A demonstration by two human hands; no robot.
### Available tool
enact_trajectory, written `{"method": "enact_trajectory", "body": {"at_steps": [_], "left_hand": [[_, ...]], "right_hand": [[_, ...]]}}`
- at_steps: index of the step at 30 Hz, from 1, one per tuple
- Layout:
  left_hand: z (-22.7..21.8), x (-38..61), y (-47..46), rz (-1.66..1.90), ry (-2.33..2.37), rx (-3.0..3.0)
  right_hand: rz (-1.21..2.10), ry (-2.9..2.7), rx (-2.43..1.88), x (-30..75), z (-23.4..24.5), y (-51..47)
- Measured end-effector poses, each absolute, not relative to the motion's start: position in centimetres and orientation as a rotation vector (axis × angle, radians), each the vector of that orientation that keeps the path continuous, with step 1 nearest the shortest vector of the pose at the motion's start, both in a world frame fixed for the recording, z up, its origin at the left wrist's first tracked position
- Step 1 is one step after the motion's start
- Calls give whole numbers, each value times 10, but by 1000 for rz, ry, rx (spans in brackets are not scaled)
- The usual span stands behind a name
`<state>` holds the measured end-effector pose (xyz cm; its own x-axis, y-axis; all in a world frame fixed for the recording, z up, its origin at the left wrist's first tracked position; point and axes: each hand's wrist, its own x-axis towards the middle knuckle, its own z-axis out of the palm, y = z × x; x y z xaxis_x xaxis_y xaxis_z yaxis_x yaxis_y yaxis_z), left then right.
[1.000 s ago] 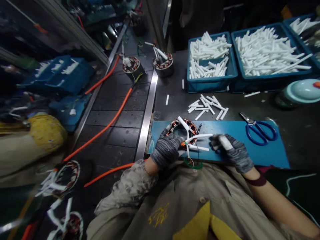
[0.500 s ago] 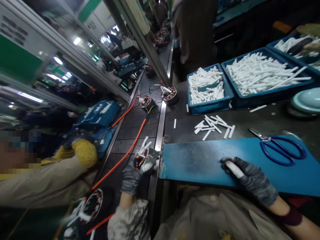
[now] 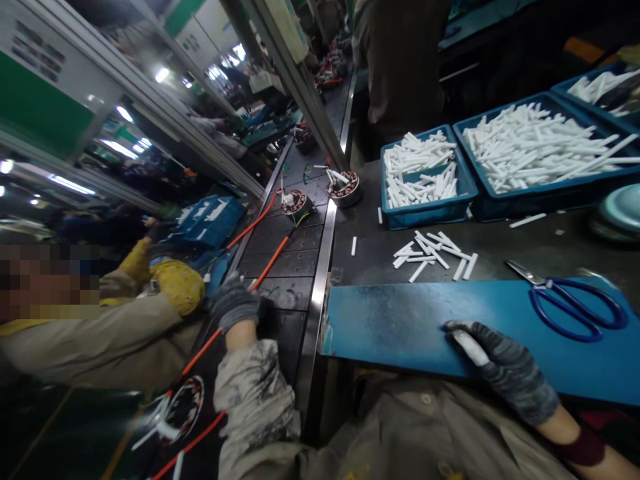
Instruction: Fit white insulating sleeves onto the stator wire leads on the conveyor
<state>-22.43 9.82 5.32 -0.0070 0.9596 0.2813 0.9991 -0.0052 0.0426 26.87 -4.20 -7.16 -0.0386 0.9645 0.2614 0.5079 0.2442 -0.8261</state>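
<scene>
My left hand (image 3: 236,305), in a grey knit glove, is closed over the conveyor (image 3: 290,293), near the orange cord (image 3: 273,262). Small white tips show past its fingers; what it grips is hidden. A dark shape and thin wire sit just right of it. My right hand (image 3: 495,363), also gloved, rests on the blue board (image 3: 390,320) with its fingers curled and its white-covered thumb along them; anything inside is hidden. Blue-handled scissors (image 3: 575,303) lie beyond it. Loose white tubes (image 3: 430,252) are scattered past the board.
Blue bins (image 3: 425,217) of white tubes stand at the back right, near a pale round lid (image 3: 623,210). Wound motor stators (image 3: 294,203) sit along the conveyor, another stator (image 3: 185,410) nearer. A co-worker's yellow-covered arm (image 3: 180,287) reaches in from the left. A metal post (image 3: 305,87) rises beside the line.
My left hand has moved left and slightly away, across the conveyor; the stator with white tubes at its fingers no longer shows clearly. My right hand has stayed on the board.
</scene>
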Motion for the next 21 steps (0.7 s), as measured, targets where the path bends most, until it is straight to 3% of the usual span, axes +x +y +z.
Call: {"method": "enact_trajectory", "body": {"at_steps": [8, 21], "left_hand": [[26, -175, 234, 3, -2498, -1842], [32, -163, 198, 20, -2428, -1896]], "right_hand": [[527, -1809, -1347, 274, -88, -47], [533, -1752, -1367, 269, -86, -46]]}}
